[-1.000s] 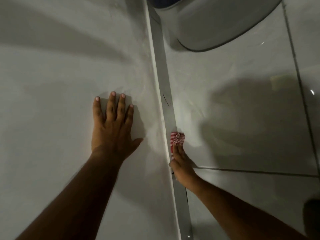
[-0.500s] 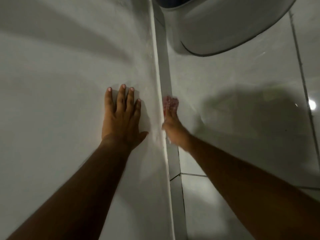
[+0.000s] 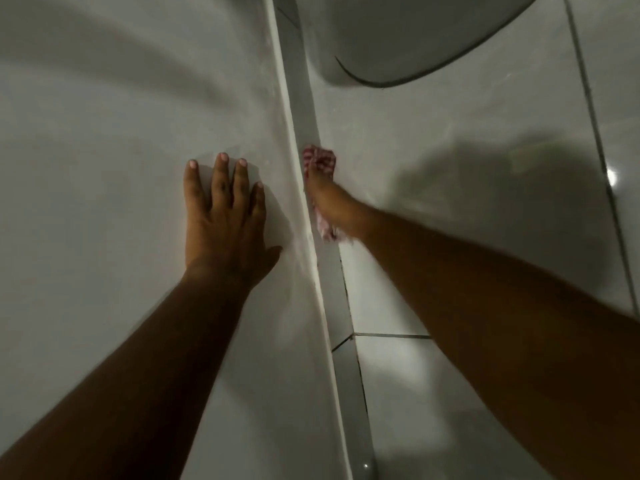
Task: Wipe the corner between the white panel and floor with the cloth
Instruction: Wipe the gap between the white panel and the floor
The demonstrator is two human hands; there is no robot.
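Note:
A white panel (image 3: 121, 168) fills the left half of the head view and meets the tiled floor (image 3: 433, 140) along a narrow grey strip (image 3: 304, 109). My left hand (image 3: 225, 216) lies flat on the panel with fingers spread, holding nothing. My right hand (image 3: 332, 202) presses a red-and-white striped cloth (image 3: 320, 159) into the corner, fingers pointing away from me. Cloth shows beyond the fingertips and below the wrist; the rest is hidden under the hand.
A large white rounded fixture (image 3: 415, 36) stands on the floor at the top, just right of the strip and ahead of the cloth. Dark grout lines (image 3: 595, 140) cross the glossy tiles. My shadow falls on the floor at right.
My right hand has slid the cloth forward along the corner, away from me, from near the tile joint to well beyond it. My left hand has stayed flat on the panel.

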